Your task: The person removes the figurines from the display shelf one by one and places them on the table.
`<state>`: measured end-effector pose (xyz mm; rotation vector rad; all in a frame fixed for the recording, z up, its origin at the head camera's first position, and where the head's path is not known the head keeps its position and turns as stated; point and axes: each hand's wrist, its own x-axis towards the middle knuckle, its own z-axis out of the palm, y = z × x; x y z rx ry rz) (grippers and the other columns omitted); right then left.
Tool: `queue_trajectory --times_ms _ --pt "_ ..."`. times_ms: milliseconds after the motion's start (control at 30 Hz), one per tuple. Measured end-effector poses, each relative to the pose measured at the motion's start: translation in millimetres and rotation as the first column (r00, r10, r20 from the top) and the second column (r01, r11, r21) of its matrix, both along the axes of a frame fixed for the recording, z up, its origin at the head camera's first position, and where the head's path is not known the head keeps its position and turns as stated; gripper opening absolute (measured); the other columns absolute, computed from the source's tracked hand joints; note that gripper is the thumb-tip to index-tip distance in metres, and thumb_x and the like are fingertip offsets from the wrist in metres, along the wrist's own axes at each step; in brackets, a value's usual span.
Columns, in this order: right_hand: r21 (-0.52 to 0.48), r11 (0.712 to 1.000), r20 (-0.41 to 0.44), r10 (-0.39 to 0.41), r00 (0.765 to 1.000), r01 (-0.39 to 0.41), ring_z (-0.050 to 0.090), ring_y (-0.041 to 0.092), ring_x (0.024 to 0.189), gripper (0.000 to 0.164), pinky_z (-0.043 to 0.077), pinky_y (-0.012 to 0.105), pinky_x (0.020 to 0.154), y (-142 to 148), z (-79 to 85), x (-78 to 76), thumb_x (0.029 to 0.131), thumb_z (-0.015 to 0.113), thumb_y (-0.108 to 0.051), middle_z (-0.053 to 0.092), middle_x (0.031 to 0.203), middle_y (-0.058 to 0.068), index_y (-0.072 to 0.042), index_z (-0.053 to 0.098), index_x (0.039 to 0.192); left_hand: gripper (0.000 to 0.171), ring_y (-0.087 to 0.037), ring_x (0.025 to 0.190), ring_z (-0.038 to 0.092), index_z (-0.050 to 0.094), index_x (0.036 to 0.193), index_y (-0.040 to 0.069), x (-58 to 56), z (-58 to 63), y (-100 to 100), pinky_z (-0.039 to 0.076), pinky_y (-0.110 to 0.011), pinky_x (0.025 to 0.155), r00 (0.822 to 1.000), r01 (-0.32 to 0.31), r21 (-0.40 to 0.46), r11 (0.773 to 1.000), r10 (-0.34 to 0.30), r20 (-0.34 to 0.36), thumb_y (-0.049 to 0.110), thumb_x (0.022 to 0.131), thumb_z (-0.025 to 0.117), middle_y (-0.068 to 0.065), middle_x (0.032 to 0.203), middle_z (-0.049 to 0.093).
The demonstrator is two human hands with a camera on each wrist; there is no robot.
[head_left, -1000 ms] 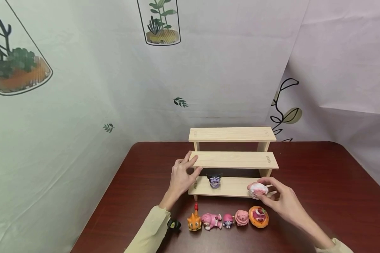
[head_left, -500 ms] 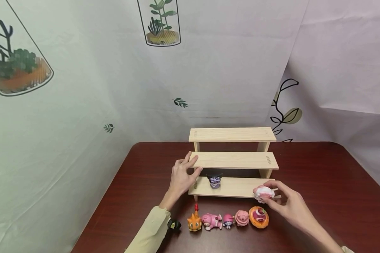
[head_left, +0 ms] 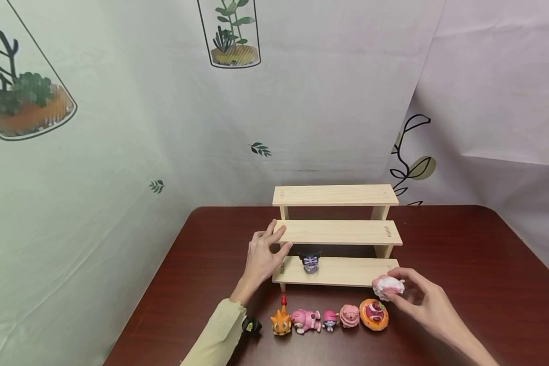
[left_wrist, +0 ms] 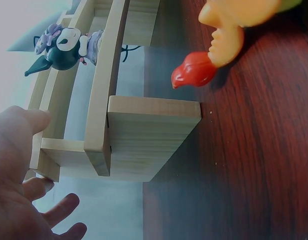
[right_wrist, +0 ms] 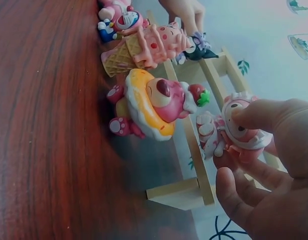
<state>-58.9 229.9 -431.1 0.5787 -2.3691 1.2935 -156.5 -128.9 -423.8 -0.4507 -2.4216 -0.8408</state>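
At the left end of the three-tier wooden display shelf (head_left: 338, 232), my left hand (head_left: 262, 256) grips the middle board between thumb and index finger, the other fingers spread loosely. A dark-hooded figurine (head_left: 310, 263) with a purple bow stands on the lowest board. My right hand (head_left: 427, 300) pinches a pink and white figurine (head_left: 388, 287) between thumb and fingers, in the air at the right front corner of the lowest board. In the right wrist view the thumb lies across the front of this figurine (right_wrist: 236, 120). Directly below it sits a pink bear figurine in an orange ring (head_left: 373, 314).
Several figurines line the dark red table (head_left: 164, 315) before the shelf: an orange one with a red-tipped tail (head_left: 281, 322), a lying pink bear (head_left: 306, 320), a small pink-hatted one (head_left: 329, 319), a pink ice-cream-cone one (head_left: 349, 315). A black one (head_left: 251, 325) lies by the left sleeve.
My right hand has drawn the pink and white figurine rightward and toward me, from over the lowest board to its right front corner. The left hand stays where it was.
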Motion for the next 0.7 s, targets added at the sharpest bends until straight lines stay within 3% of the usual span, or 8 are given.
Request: queue_trajectory --times_ms 700 --pt "0.045 0.999 0.016 0.01 1.0 -0.01 0.057 0.006 0.068 0.053 0.045 0.018 0.059 13.2 -5.7 12.6 0.072 0.082 0.011 0.066 0.097 -0.008 -0.015 0.066 0.116 0.047 -0.046 0.107 0.057 0.07 0.129 0.009 0.4 -0.7 0.2 0.044 -0.062 0.086 1.0 -0.007 0.002 1.0 0.007 0.002 0.029 0.087 0.076 -0.016 0.141 0.055"
